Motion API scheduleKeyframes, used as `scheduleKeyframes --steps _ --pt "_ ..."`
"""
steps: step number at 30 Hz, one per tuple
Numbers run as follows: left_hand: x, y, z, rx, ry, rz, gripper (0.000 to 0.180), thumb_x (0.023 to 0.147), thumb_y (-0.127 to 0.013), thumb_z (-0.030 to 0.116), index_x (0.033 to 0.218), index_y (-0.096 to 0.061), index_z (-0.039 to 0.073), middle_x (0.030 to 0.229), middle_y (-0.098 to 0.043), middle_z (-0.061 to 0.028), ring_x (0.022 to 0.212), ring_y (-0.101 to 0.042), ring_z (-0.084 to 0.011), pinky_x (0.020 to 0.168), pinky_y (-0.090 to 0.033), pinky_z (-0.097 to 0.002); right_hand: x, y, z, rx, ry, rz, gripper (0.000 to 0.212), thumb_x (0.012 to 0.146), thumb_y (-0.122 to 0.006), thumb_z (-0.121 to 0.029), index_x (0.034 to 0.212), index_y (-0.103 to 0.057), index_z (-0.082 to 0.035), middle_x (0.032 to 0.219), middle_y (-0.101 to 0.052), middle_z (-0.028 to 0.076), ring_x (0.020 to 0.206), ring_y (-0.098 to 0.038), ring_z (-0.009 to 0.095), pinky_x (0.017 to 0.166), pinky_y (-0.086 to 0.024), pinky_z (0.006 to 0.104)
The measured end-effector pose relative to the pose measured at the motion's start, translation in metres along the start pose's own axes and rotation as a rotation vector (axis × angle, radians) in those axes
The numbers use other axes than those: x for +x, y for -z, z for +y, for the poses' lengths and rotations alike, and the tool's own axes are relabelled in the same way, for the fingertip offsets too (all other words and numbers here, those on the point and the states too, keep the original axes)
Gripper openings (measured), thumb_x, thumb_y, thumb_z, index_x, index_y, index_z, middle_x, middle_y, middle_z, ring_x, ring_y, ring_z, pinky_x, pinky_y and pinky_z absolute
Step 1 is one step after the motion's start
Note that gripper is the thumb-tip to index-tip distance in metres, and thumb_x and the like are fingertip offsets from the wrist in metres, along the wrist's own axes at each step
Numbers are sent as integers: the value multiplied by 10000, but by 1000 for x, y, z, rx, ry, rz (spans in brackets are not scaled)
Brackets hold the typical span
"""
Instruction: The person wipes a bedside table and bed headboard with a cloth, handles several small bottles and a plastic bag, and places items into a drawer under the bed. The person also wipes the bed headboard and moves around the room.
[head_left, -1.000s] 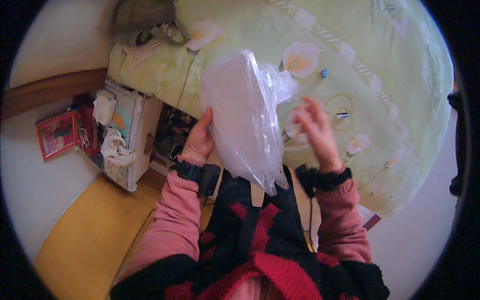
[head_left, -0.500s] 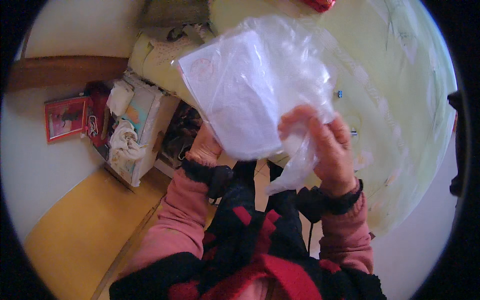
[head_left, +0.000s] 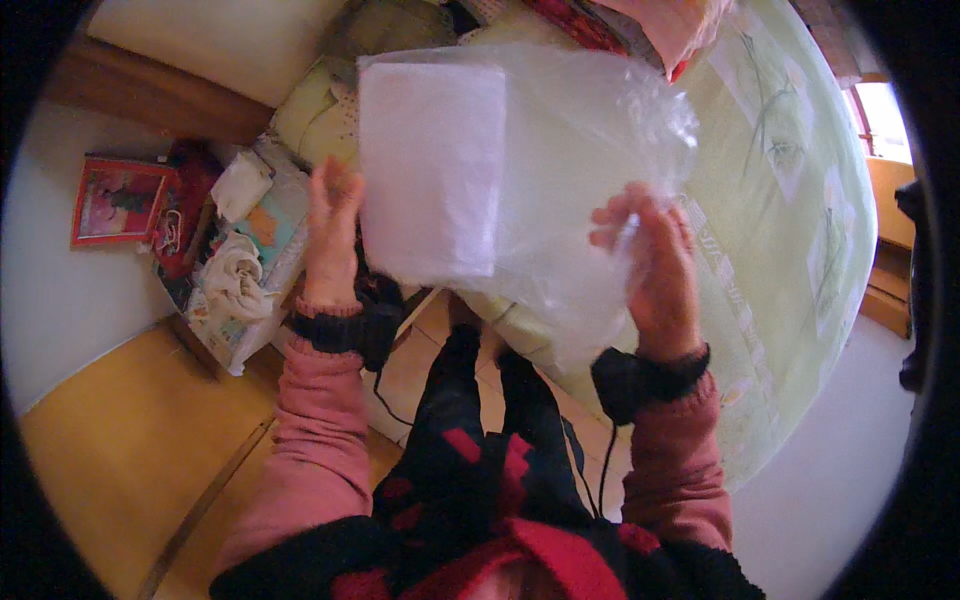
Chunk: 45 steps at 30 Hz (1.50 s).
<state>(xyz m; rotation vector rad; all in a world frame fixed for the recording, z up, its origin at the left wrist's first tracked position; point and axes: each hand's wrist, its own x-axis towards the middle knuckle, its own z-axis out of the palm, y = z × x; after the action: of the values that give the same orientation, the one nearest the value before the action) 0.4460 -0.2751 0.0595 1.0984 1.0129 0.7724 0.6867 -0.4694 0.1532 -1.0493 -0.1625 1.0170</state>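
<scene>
A clear plastic bag [head_left: 560, 140] is spread out in front of me, with a folded white sheet [head_left: 432, 170], paper or cloth, inside its left part. My right hand [head_left: 660, 270] is curled on the loose, crinkled plastic at the bag's right side. My left hand [head_left: 335, 235] is upright beside the bag's left edge, fingers raised and parted. Whether its thumb touches the plastic is hard to see. Both wrists wear black bands.
A bed [head_left: 780, 240] with a pale green patterned cover fills the right, with folded pink and red fabric [head_left: 670, 30] at its far side. To the left, a small cabinet [head_left: 262, 300] bears a crumpled white cloth [head_left: 235, 272]. A red-framed picture [head_left: 120, 200] is by the wall.
The bag has turned from tilted to nearly square and opened out flatter. My left hand has come out from beneath it to its left edge. My view has shifted, showing more bed.
</scene>
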Motion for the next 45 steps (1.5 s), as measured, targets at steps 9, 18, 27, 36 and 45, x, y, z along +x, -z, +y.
scheduleKeyframes --steps 9,18,27,36,45 --pt "-88 -114 16 378 -190 -603 387 829 -644 89 1198 -541 37 1085 -595 -55 946 -565 -137 826 -445 -247 -25 35 69 83 -216 -73 259 932 -462 -152 1100 -559 19 1044 -620 112 964 -577 180 876 -441 303" --pt "-82 -123 20 194 212 -334 93 851 -598 63 933 -632 38 739 -552 34 652 -486 -58 595 -407 -199 -33 75 69 -93 -196 -31 276 939 -490 -190 1093 -577 22 1119 -601 130 1037 -570 219 907 -434 355" --pt "-84 -104 41 -116 -33 -217 110 870 -608 80 965 -561 48 800 -557 -6 670 -501 -80 618 -419 -219 -23 147 130 -161 -314 757 331 870 -588 -204 1106 -501 11 929 -596 73 842 -594 179 655 -503 324" --pt "-86 -110 42 -53 -31 -241 95 871 -612 78 940 -556 45 763 -546 0 652 -502 -84 613 -419 -225 34 176 223 431 52 497 116 808 -606 -73 877 -592 18 772 -586 47 696 -557 165 592 -467 317" --pt "-78 -101 51 -82 -113 -105 64 903 -559 102 940 -550 50 715 -530 -19 628 -492 -107 599 -415 -238 41 160 153 -1393 367 522 696 627 -713 -91 1270 -449 -136 1299 -410 167 1189 -375 345 949 -336 440"
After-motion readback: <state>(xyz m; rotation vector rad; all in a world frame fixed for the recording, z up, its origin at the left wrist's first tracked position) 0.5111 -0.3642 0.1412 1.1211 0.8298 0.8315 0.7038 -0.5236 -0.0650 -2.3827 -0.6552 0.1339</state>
